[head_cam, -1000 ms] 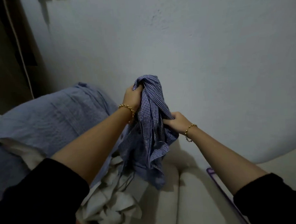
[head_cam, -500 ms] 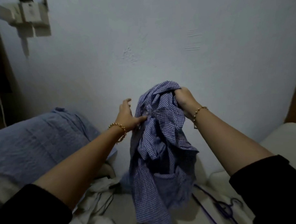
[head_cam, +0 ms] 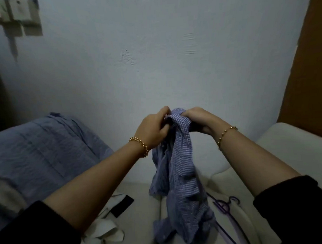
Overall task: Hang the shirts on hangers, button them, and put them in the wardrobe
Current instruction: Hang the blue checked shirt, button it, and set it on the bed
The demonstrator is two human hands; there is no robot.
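At the very bottom, close to the person, a black left sleeve [head_cam: 23, 234] and a black right sleeve [head_cam: 296, 210] cover the arms. The bare forearms reach forward from them.

Just past the left sleeve, a crumpled white cloth [head_cam: 104, 233] lies on the cream soft cushions [head_cam: 294, 153]. A flat black thing [head_cam: 122, 205] lies beside the cloth. I cannot tell what it is.

On the right side, a thin purple plastic hanger [head_cam: 223, 209] lies flat on the cushions. One end goes out of sight behind the shirt.

In the middle hangs the blue and white checked shirt [head_cam: 182, 166]. It is bunched up and droops down. Its bottom end rests in a heap on the cushions, just beside the hanger.

Higher up, the left hand [head_cam: 153, 129] and the right hand [head_cam: 200, 120] hold the top of the shirt. The two hands are close together. Each grip is closed tight, with the fingers curled round the bunched cloth. A gold bead bracelet [head_cam: 140, 146] sits on the left wrist, and a second gold bead bracelet [head_cam: 226, 136] sits on the right wrist.

Off to the left, a big wrinkled blue cloth [head_cam: 48, 149] covers something soft and puffy.

Behind it all stands a pale grey wall [head_cam: 154, 58]. White square boxes [head_cam: 19, 15] are stuck on it at the top left. A brown wooden panel [head_cam: 310, 71] stands at the far right.
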